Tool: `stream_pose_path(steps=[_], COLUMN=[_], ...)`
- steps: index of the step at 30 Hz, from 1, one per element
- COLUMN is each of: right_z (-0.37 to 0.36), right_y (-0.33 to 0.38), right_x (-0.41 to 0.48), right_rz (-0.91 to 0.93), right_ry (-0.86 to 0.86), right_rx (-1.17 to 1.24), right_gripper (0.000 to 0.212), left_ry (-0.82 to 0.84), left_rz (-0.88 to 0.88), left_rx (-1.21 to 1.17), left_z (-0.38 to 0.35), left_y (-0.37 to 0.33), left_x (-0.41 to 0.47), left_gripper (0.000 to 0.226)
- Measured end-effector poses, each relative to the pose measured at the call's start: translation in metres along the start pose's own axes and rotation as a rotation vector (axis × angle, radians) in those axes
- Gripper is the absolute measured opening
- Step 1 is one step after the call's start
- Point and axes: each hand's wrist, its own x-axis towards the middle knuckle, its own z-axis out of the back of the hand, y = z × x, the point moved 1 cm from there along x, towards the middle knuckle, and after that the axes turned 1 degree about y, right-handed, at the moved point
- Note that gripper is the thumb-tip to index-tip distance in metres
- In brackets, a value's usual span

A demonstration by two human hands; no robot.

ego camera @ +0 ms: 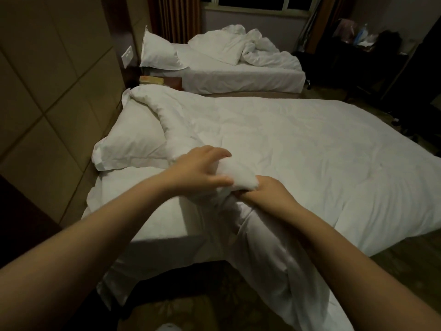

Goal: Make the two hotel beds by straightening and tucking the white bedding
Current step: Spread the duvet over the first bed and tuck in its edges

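A white duvet (310, 158) covers most of the near bed, its top edge rolled back beside a white pillow (128, 142). One corner of the duvet is bunched at the bed's near side and hangs down to the floor. My left hand (198, 170) grips the top of that bunched corner, thumb and fingers curled round it. My right hand (269, 194) holds the same corner from below and to the right. The bare fitted sheet (148, 218) shows left of my hands. The far bed (238, 77) carries a crumpled duvet (265, 53) and two pillows.
A padded headboard wall (47, 91) runs along the left. A nightstand (162, 82) with small items stands between the beds. Curtains and a dark window are behind the far bed. A dark desk (372, 56) with clutter stands at the right. Patterned carpet lies under me.
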Motion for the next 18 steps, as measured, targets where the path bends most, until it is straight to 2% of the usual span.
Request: stream_pose_path(steps=[2, 4, 6, 8, 11, 12, 14, 16, 18], right_z=[0.004, 0.005, 0.002, -0.002, -0.004, -0.004, -0.006, -0.011, -0.016], right_y=[0.001, 0.005, 0.01, 0.014, 0.015, 0.013, 0.007, 0.007, 0.01], right_x=[0.001, 0.002, 0.005, 0.006, 0.006, 0.004, 0.002, -0.004, -0.01], right_rz=[-0.023, -0.078, -0.108, -0.11, -0.108, -0.12, -0.177, -0.227, -0.246], right_ry=[0.029, 0.061, 0.112, 0.16, 0.183, 0.168, 0.144, 0.178, 0.205], right_rx=[0.258, 0.598, 0.755, 0.822, 0.928, 0.968, 1.028, 1.041, 1.079], right_gripper=[0.026, 0.012, 0.014, 0.025, 0.04, 0.045, 0.054, 0.059, 0.059], left_ry=[-0.139, -0.157, -0.115, -0.075, -0.043, -0.03, -0.018, 0.022, 0.05], left_rz=[-0.034, 0.036, 0.107, 0.139, 0.168, 0.178, 0.167, 0.118, 0.048], left_rx=[-0.089, -0.147, -0.167, -0.157, -0.349, -0.413, -0.39, -0.282, -0.1], left_z=[-0.012, -0.026, -0.033, -0.031, -0.013, 0.0, 0.032, 0.069, 0.103], left_y=[0.027, 0.054, 0.07, 0.079, 0.099, 0.105, 0.108, 0.097, 0.073], left_x=[-0.021, -0.026, -0.019, -0.01, -0.004, -0.006, -0.012, -0.019, -0.03], left_gripper=[0.09, 0.103, 0.087, 0.048, 0.006, 0.006, 0.014, 0.012, 0.025])
